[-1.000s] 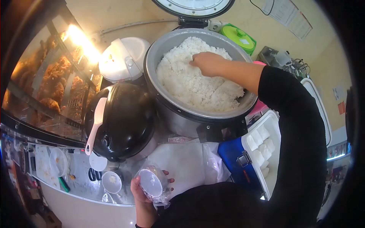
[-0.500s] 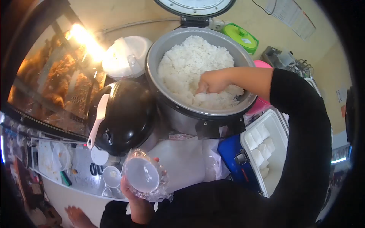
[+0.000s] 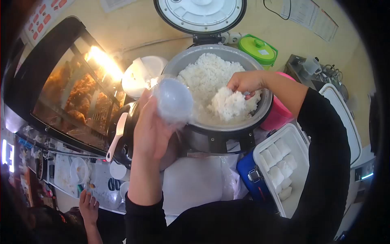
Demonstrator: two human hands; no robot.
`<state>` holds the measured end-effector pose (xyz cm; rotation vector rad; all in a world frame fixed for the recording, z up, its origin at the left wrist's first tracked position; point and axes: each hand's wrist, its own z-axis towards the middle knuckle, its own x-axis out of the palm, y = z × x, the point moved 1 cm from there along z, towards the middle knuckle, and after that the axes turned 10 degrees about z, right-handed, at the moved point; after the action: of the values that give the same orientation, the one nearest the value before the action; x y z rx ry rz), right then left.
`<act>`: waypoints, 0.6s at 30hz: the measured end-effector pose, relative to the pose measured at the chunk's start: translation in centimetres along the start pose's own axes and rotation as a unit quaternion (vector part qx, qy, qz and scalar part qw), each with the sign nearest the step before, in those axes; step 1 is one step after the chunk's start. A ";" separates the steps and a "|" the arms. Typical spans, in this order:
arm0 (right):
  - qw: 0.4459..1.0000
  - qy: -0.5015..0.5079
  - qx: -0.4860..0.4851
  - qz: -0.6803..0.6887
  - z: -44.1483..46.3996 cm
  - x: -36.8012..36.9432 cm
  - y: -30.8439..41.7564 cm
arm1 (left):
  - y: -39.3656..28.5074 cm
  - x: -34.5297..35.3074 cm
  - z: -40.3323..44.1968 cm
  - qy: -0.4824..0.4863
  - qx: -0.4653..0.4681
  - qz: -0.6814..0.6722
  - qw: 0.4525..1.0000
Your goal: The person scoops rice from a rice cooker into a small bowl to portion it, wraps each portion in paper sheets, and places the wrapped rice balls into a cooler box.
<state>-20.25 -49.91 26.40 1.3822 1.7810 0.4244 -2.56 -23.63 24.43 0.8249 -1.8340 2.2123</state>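
Rice [image 3: 209, 79] heaped in open cooker [image 3: 183, 56], toward bench's [image 3: 100, 175] far edge. Right hand [image 3: 247, 81] curled round a clump. Left hand [image 3: 151, 126] cups bowl [image 3: 174, 99] from outside, presumably leaving its mouth free. Lid [image 3: 201, 12] raised, so rice reachable from above.

Left hand [image 3: 149, 129] holds a bowl [image 3: 175, 99], right hand [image 3: 247, 81] grasps rice [image 3: 225, 105]

A lamp [image 3: 104, 62] is glowing in a display case [image 3: 72, 86]; a green container [image 3: 257, 49] is standing near the wall [image 3: 280, 38].
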 end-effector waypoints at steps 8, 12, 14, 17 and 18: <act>0.962 -0.240 -0.132 -0.003 -5.8 -1.4 6.3 | 4.3 6.5 5.8 -0.016 -0.151 -0.043 0.987; 0.863 -0.357 -0.281 -0.221 -5.3 1.0 6.4 | 4.3 7.8 6.6 -0.009 -0.119 -0.113 0.986; 0.831 -0.378 -0.294 -0.282 -5.7 2.6 6.3 | 3.9 7.5 6.8 -0.017 -0.105 -0.096 0.990; 0.783 -0.390 -0.335 -0.349 -5.0 5.0 5.3 | 3.8 6.1 7.2 -0.016 -0.087 -0.065 0.994; 0.810 -0.399 -0.325 -0.282 -4.8 4.9 5.5 | 3.9 5.7 7.3 -0.021 -0.074 -0.058 0.995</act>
<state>-20.74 -42.56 31.20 0.3772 1.0752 0.0670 -6.80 -32.70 24.68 0.9302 -1.8892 1.9773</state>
